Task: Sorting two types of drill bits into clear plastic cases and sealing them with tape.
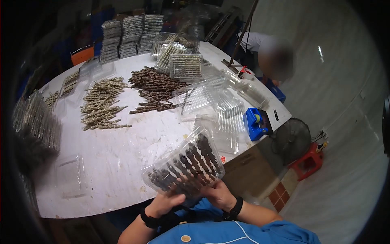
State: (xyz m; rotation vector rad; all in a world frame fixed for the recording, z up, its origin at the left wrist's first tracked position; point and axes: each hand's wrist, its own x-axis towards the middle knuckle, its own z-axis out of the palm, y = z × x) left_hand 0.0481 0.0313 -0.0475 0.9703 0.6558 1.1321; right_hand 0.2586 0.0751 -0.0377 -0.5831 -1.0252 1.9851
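A clear plastic tray (151, 170) with dark brown knobbly sticks (185, 162) laid side by side in its grooves is tilted up in front of me, over the table's near edge. My left hand (164, 204) grips its lower left edge, thumb on the near side. Its lower right edge is held by my right hand (219, 196); the fingers of both hands are partly hidden behind the tray. Beyond it lie a loose heap of dark brown sticks (156, 85) and a heap of pale sticks (103, 99).
Empty clear trays (227, 112) lie on the white table (109, 166), right of the heaps. Filled trays (186, 65) and tall tray stacks (132, 36) stand behind. A blue tape dispenser (255, 124) sits at the right edge, near a fan (291, 138). A person (254, 42) bends at the far right.
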